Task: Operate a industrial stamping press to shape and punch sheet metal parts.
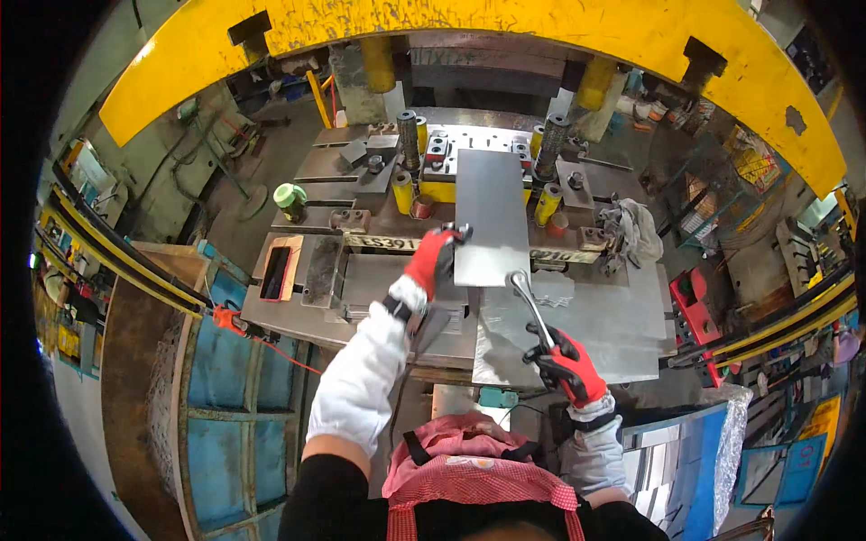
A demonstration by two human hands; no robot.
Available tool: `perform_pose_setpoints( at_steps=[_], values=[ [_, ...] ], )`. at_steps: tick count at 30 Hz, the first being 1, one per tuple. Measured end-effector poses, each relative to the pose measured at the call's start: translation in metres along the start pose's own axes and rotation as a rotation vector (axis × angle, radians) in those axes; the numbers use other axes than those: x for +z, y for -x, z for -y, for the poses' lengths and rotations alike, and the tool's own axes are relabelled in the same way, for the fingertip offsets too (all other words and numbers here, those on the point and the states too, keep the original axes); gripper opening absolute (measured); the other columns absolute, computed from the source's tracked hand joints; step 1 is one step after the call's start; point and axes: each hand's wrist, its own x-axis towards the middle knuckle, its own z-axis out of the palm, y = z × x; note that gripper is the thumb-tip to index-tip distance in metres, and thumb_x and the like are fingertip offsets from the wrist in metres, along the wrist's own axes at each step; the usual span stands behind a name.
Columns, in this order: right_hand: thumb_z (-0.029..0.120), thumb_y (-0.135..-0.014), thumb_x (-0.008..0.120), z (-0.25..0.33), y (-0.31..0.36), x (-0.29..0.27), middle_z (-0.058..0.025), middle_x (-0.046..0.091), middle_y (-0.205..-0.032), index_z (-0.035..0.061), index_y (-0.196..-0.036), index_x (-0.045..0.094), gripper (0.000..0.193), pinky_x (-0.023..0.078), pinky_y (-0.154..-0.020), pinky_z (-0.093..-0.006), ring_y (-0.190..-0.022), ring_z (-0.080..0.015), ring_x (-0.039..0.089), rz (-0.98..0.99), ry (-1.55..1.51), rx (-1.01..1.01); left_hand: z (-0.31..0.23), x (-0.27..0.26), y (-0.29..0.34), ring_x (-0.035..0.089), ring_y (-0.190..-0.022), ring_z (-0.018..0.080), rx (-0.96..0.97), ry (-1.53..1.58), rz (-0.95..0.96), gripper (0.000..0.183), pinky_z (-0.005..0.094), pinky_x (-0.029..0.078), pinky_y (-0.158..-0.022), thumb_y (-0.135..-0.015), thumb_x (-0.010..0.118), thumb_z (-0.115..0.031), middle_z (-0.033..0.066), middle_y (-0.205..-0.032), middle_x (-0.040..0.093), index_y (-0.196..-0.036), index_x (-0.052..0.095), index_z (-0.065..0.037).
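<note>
A flat grey metal sheet (492, 207) reaches from the press die (478, 140) toward me. My left hand (433, 257), in a red and black glove, is closed at the sheet's left edge, its dark fingertips overlapping that edge. My right hand (570, 365), gloved the same way, is wrapped round the handle of a shiny metal wrench (534, 311). The wrench's ring end lies at the sheet's near right corner; whether it touches the sheet I cannot tell. Beneath the wrench, a wider thin metal sheet (595, 338) covers the right part of the worktable.
Yellow guide posts (402, 191) flank the die, and a yellow beam (541, 22) arches across the far side. A green-capped bottle (289, 200) stands at left, a crumpled grey rag (636, 233) at right. Stacked metal sheets (388, 279) lie left of centre. Striped bars (135, 257) border the left side.
</note>
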Motion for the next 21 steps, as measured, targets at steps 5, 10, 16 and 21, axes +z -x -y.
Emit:
perform_pose_setpoints(
  at_steps=[5,10,16,21],
  values=[
    [0.014,-0.083,0.061,0.019,-0.052,0.018,-0.0013,0.058,-0.077,0.0039,-0.124,0.046,0.045,0.038,-0.043,-0.0219,-0.051,-0.0067,0.048,0.0,-0.063,-0.044,-0.027,-0.057,-0.063,0.059,-0.08,0.0311,0.86,-1.213,0.134,0.024,0.0338,0.046,-0.071,-0.073,0.051,-0.009,0.0169,-0.088,0.061,-0.094,0.058,0.0],
    [0.021,-0.084,0.058,0.038,-0.076,0.012,-0.0009,0.05,-0.062,0.0069,-0.091,0.051,0.017,0.033,-0.042,-0.0217,-0.048,-0.007,0.045,-0.01,0.02,-0.047,-0.002,-0.038,-0.047,0.06,-0.077,0.0161,0.087,0.106,-0.073,0.025,0.0321,0.051,-0.062,-0.091,0.047,-0.028,0.0049,-0.089,0.062,-0.105,0.057,-0.011],
    [0.02,-0.084,0.058,0.045,-0.076,0.004,-0.0004,0.048,-0.061,0.0079,-0.089,0.05,0.016,0.032,-0.042,-0.0218,-0.048,-0.0067,0.044,0.013,0.162,-0.072,0.016,0.03,0.002,0.064,-0.072,0.0282,0.052,0.445,0.079,0.04,0.0363,0.055,-0.065,-0.09,0.049,-0.037,0.02,-0.086,0.063,-0.103,0.052,0.001],
    [0.017,-0.084,0.057,0.047,-0.08,0.0,0.0002,0.046,-0.062,0.0063,-0.093,0.051,0.015,0.031,-0.042,-0.0217,-0.048,-0.0066,0.042,0.071,0.216,-0.101,0.014,0.034,-0.009,0.064,-0.072,0.0286,0.058,0.463,-0.091,0.031,0.0313,0.054,-0.06,-0.093,0.043,-0.028,0.0232,-0.088,0.062,-0.101,0.05,0.001]
  ],
)
